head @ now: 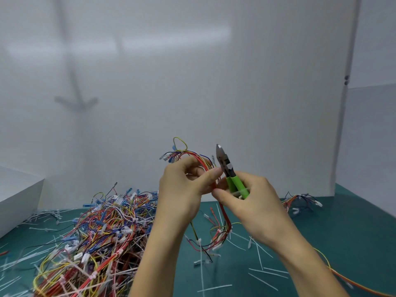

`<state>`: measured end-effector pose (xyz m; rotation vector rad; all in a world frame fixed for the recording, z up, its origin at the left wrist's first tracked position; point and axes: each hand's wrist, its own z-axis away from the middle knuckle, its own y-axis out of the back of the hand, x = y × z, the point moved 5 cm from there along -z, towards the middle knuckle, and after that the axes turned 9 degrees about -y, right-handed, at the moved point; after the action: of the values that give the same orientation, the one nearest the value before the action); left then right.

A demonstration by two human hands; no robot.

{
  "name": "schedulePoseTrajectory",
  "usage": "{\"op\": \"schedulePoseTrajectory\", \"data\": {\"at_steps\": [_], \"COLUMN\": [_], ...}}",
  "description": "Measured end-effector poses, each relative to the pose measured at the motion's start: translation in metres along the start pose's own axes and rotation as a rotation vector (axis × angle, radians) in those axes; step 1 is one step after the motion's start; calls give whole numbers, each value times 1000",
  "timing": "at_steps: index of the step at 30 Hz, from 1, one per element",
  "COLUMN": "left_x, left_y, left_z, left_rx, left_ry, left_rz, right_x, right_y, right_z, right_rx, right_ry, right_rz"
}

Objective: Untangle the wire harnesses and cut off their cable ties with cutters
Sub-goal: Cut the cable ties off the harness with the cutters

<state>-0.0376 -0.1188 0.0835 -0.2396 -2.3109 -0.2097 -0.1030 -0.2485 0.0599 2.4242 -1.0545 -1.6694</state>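
My left hand [182,185] grips a wire harness [190,154] of red, yellow and blue wires, lifted above the green mat. Its loose end hangs down to the mat [216,234] between my forearms. My right hand [252,202] holds green-handled cutters [230,174], jaws pointing up and closed, just right of the harness. The thumb and fingertips of both hands meet at the wires. A big tangled pile of harnesses [96,239] with white cable ties lies at the left.
Cut white cable ties [265,273] litter the green mat [353,243]. A smaller bundle of wires [300,202] lies at the back right. White walls close the back and right; a white box [17,200] stands at the left edge.
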Motion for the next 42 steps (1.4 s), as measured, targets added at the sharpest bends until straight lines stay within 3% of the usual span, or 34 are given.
{"op": "schedulePoseTrajectory", "data": {"at_steps": [21,33,42], "left_x": [-3,-4,-2], "left_y": [-7,1,2], "left_z": [7,6,8], "left_rx": [-366,-312,-409], "left_ry": [87,142,89], "left_rz": [-73,88,-10], "right_x": [4,6,4], "right_y": [-2,1,-3], "right_z": [0,0,1], "right_rx": [66,61,15], "right_ry": [-64,-95,-110], "right_rz": [-267,-362,-472]}}
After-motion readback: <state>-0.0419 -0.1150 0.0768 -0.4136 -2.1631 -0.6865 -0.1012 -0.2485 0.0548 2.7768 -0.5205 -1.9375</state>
